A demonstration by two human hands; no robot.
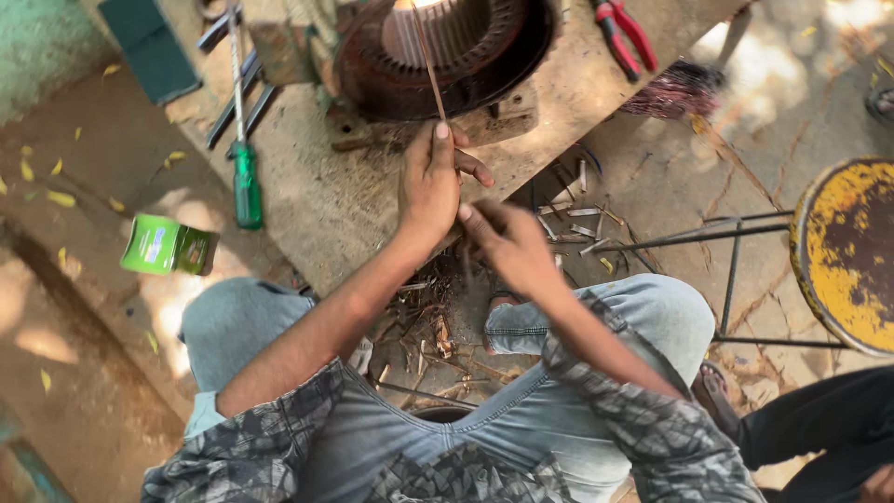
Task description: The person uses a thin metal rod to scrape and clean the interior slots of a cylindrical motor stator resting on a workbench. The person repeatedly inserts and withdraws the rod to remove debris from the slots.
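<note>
Left hand (430,182) raised, fingers pinched; right hand (507,244) just beside, fingers curled.

small green box (169,246), lying on ground, left of bench

- A green-handled screwdriver (245,177) lies on the worn wooden bench (317,200), just beside some dark metal wrenches (233,88).
- Red-handled pliers (626,35) rest near the bench's far edge.
- A small green box (168,247) sits on the ground to the left.
- A round rusty yellow stool (843,251) stands at the right.
- A bundle of copper wire (675,93) lies past the bench.
</note>
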